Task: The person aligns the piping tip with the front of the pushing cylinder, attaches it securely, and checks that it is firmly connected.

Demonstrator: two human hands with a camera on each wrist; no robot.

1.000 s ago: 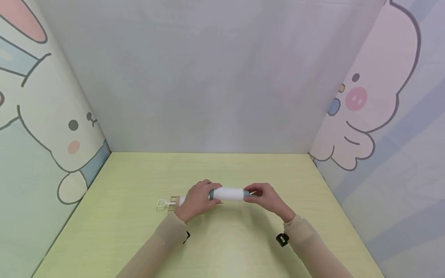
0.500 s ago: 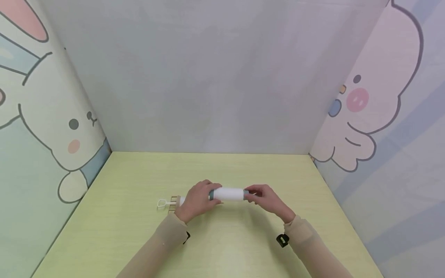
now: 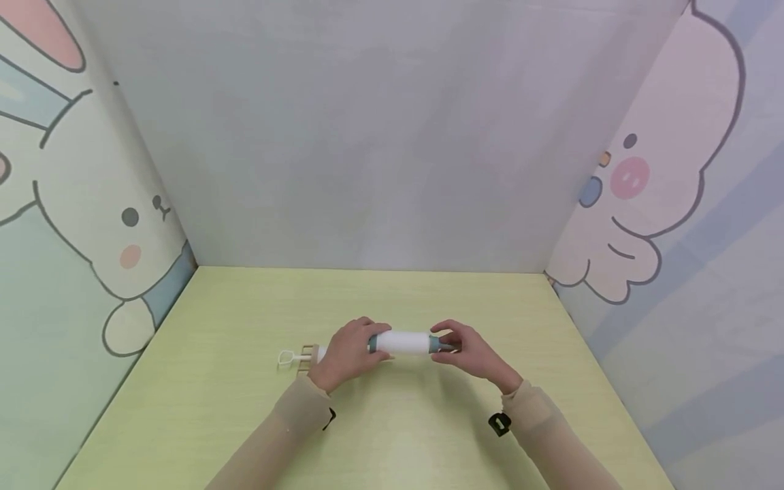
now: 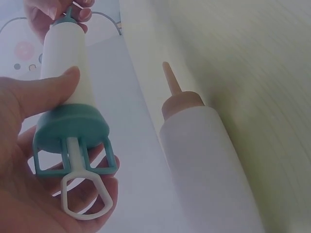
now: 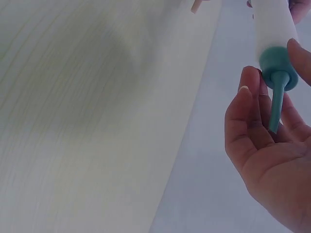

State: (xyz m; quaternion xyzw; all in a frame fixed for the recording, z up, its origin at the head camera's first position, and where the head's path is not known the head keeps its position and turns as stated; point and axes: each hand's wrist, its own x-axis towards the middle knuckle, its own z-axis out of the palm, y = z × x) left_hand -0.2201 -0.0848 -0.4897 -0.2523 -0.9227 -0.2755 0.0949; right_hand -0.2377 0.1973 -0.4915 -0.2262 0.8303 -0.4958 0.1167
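Observation:
My left hand grips a white piping syringe with teal ends, held level above the table. In the left wrist view its thumb lies across the barrel, just ahead of the teal finger frame and white plunger ring. My right hand is at the other end, thumb and fingers curled loosely about the teal nozzle cap; the slim tip points into the palm. A second white syringe with a brown nozzle lies on the table, partly hidden by my left hand in the head view.
The pale yellow tabletop runs back to a grey wall. Side walls carry a cartoon rabbit and a pink cartoon figure. The second syringe's plunger handle sticks out to the left.
My right hand's fingers have spread a little around the nozzle cap, so its tip shows between them. My left hand and the held syringe stay almost in place.

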